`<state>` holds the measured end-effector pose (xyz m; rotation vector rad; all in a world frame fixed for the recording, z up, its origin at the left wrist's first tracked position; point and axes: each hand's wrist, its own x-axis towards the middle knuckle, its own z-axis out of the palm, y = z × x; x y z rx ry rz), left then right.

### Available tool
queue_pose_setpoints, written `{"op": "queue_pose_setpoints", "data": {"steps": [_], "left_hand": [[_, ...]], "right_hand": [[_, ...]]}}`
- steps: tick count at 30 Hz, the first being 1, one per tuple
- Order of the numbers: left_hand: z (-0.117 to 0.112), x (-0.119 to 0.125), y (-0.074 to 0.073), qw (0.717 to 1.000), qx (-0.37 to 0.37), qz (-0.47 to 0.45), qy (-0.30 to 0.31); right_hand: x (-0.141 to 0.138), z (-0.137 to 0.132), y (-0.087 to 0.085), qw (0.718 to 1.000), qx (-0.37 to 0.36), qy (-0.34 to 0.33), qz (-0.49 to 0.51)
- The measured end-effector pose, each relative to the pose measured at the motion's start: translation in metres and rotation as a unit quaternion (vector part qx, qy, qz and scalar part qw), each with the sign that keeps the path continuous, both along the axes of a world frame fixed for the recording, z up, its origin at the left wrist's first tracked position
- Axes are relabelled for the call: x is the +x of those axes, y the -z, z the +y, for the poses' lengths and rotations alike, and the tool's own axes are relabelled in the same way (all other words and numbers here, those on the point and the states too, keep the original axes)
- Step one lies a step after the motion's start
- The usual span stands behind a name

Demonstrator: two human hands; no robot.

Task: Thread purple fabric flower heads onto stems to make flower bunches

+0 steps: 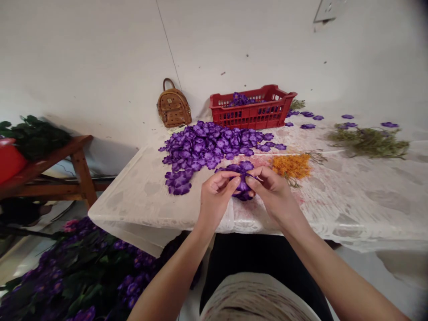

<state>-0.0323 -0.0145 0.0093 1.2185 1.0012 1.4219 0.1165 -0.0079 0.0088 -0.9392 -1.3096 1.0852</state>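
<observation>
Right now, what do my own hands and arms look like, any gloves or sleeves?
Your left hand and right hand are bare: no gloves, and no rings that I can see. Both wrists show no watch or bracelet. Your left forearm and right forearm are uncovered, with no sleeve in view and no clear markings.

This looks like a small workshop for artificial flowers. Loose purple petals [207, 142] lie heaped on a counter [133, 191] under a stained plastic cover, with a yellow bunch [291, 166] and green stems [368, 142] laid out apart. A red crate [247, 119] behind holds more purple pieces. Leafy purple flowers [130, 290] crowd the floor at left, near a plain wooden stand [82, 176] bearing green leaves [36, 140]. The wall [110, 53] is bare white and marked.
</observation>
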Motion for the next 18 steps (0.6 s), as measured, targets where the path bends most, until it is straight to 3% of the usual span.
{"op": "queue_pose_setpoints", "data": {"steps": [11,15,18], "left_hand": [[-0.0077,0.0029,-0.0016,0.968,0.134,0.19,-0.092],[-0.0067,0.0053,-0.0053,0.974,0.117,0.176,-0.087],[-0.0021,0.0064,-0.0052,0.99,0.062,0.11,-0.062]], "right_hand": [[0.0039,-0.0058,-0.0095,0.998,0.014,0.027,-0.055],[0.0033,-0.0076,-0.0082,0.997,0.01,0.035,-0.068],[0.0024,-0.0071,-0.0068,0.997,0.012,0.034,-0.065]]}}
